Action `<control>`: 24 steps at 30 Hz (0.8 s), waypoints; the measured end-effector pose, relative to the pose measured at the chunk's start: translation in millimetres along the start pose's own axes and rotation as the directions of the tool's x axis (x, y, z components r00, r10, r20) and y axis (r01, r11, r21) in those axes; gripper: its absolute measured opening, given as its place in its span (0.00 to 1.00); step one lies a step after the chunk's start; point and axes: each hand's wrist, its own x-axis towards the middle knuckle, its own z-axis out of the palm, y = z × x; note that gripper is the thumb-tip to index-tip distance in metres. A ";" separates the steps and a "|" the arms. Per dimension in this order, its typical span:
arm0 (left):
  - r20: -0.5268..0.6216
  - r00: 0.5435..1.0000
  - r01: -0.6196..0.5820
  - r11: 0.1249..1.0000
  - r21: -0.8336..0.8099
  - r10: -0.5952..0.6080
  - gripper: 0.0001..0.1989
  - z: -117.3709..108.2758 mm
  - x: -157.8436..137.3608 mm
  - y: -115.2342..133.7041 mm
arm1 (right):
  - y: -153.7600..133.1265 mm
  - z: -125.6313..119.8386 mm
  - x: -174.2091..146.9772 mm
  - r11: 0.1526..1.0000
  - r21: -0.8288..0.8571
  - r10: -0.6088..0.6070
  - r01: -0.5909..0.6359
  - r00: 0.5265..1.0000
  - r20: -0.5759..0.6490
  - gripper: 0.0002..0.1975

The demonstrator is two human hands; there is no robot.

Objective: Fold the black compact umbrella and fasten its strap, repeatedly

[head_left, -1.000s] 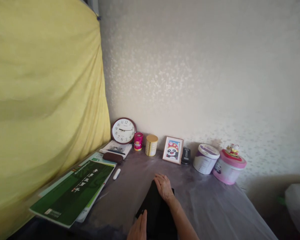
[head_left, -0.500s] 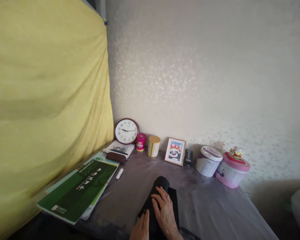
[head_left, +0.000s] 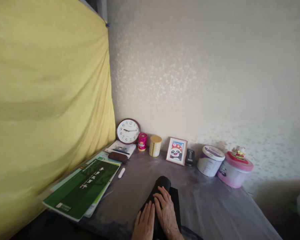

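A rolled or folded black fabric bundle (head_left: 162, 182) lies at the front middle of the table, with a flat black flap (head_left: 175, 203) sticking out along its right side. My left hand (head_left: 145, 218) rests on the bundle's left side, fingers stretched out and pointing away from me. Over its top lies my right hand (head_left: 166, 210), fingers extended and slightly bent. Neither hand is wrapped round the bundle. Its near end is hidden by my hands and the frame's lower edge. A dark strap-like piece (head_left: 191, 232) shows to the right of my right wrist.
Green books (head_left: 82, 190), a brown case (head_left: 118, 157) and a white stick-like object (head_left: 121, 172) lie left. Along the wall stand a clock (head_left: 128, 131), pink can (head_left: 142, 142), yellow-lidded can (head_left: 155, 146), picture frame (head_left: 176, 151), black object (head_left: 190, 157), white tub (head_left: 210, 161) and pink tub (head_left: 235, 171).
My left hand has moved forward and more onto the bundle, its fingers now lying flat there. The right hand stays on top with little change. The view has shifted slightly.
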 end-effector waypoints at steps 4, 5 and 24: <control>0.034 0.999 -0.038 0.999 -0.007 0.038 0.45 6.9 -0.8 1.6 | 4.2 2.7 -0.7 0.999 0.048 0.006 -0.005 0.999 -0.033 0.13; 0.046 0.998 -0.034 0.999 -0.006 0.035 0.45 5.2 -2.6 3.1 | 7.6 1.8 -0.9 0.997 0.068 0.026 -0.022 0.998 -0.063 0.14; -0.080 0.994 -0.080 0.988 -0.129 0.070 0.36 -11.4 -27.2 14.3 | 50.2 -54.9 -18.7 0.751 0.183 0.639 -0.634 0.768 0.038 0.17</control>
